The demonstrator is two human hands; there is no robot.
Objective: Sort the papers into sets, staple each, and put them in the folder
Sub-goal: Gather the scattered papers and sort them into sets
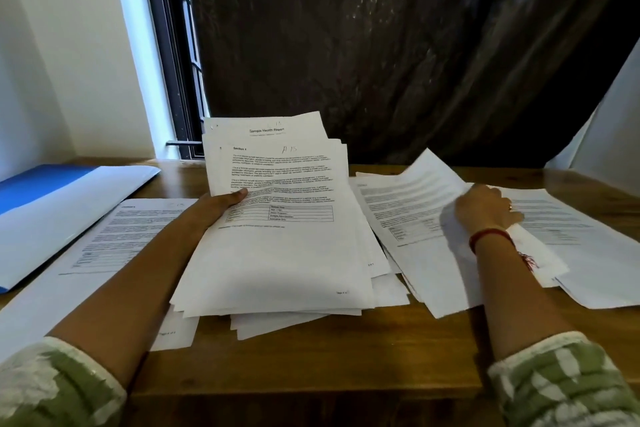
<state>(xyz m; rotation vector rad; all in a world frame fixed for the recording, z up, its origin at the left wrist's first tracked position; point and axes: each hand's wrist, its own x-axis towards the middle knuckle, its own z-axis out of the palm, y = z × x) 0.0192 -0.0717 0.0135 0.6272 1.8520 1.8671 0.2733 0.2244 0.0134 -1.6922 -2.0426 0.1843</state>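
My left hand [221,203] grips a thick stack of printed papers [277,253] by its left edge, tilting it up off the wooden table [311,357]; the top sheet reads "Section 4". My right hand [488,208] holds a single blurred sheet [426,191] over the papers spread at the right [571,232]. Another printed sheet [128,236] lies flat at the left. An open blue folder [52,198] with a white inside lies at the far left. No stapler is in view.
A few loose sheets [263,324] stick out from under the held stack near the table's front edge. A dark plastic sheet [398,45] hangs behind the table, beside a window frame [173,63]. White walls stand at left and right.
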